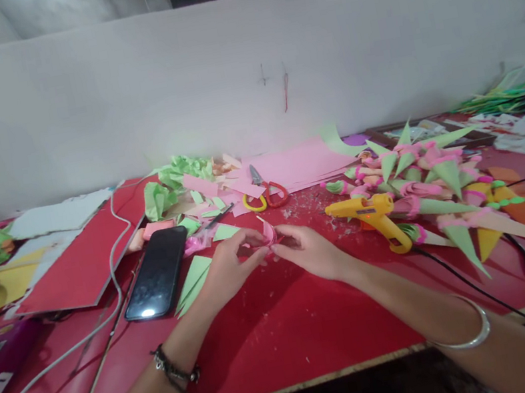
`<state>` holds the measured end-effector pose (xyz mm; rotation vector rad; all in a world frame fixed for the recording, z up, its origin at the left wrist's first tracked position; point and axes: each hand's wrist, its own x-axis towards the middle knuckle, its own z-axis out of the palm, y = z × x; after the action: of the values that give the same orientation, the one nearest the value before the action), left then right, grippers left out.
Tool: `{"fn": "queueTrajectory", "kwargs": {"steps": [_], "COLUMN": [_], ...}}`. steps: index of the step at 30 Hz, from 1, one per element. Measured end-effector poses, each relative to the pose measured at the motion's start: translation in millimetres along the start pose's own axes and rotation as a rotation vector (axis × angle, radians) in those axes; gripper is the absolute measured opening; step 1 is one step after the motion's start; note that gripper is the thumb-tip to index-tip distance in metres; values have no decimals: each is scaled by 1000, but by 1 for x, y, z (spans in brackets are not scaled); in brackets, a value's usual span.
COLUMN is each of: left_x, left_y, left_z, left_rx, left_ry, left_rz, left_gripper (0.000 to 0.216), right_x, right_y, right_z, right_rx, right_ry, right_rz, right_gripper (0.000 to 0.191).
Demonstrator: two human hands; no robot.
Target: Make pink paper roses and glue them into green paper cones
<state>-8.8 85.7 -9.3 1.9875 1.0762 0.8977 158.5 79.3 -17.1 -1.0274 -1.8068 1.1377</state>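
Observation:
Between my two hands is a small pink piece of curled paper (269,230), held up over the red table (277,336). My left hand (233,260) pinches it from the left with thumb and fingertips. From the right, my right hand (308,249) pinches the same paper, the thumbs almost meeting under it. The lower part of the paper is hidden behind the fingers. Just beyond the hands lie scissors (276,195) with one yellow and one red handle loop. A yellow hot glue gun (370,215) rests to the right of my right hand.
Many pink and green paper cones (422,182) are heaped at right. A black phone (157,273) and green paper pieces (193,282) lie left of my hands. Pink sheets (302,161) and crumpled green paper (181,170) sit at the back. A white cable (113,270) crosses the left side.

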Motion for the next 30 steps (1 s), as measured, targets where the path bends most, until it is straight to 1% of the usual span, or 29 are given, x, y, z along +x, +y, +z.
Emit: {"fn": "queueTrajectory", "kwargs": {"steps": [4, 9, 13, 17, 20, 25, 30], "left_x": [0, 0, 0, -1, -2, -1, -1], "left_y": [1, 0, 1, 2, 3, 5, 4], "left_z": [-3, -7, -9, -9, -8, -7, -5], "left_rx": [132, 186, 200, 204, 203, 215, 233], "left_ry": [-2, -12, -14, -9, 14, 28, 31], "left_rz": [62, 118, 103, 69, 51, 58, 75], "left_gripper": [15, 16, 13, 11, 10, 9, 9], "right_x": [0, -1, -2, -2, -1, -1, -2], "right_y": [0, -1, 0, 3, 5, 5, 2], "right_z": [-1, -1, -1, 0, 1, 2, 1], "right_rx": [4, -61, -79, -136, -134, -140, -170], "right_ry": [-3, 15, 7, 41, 61, 85, 79], "right_rz": [-25, -20, -42, -68, -66, -48, -92], "right_gripper": [20, 23, 24, 26, 26, 25, 21]}}
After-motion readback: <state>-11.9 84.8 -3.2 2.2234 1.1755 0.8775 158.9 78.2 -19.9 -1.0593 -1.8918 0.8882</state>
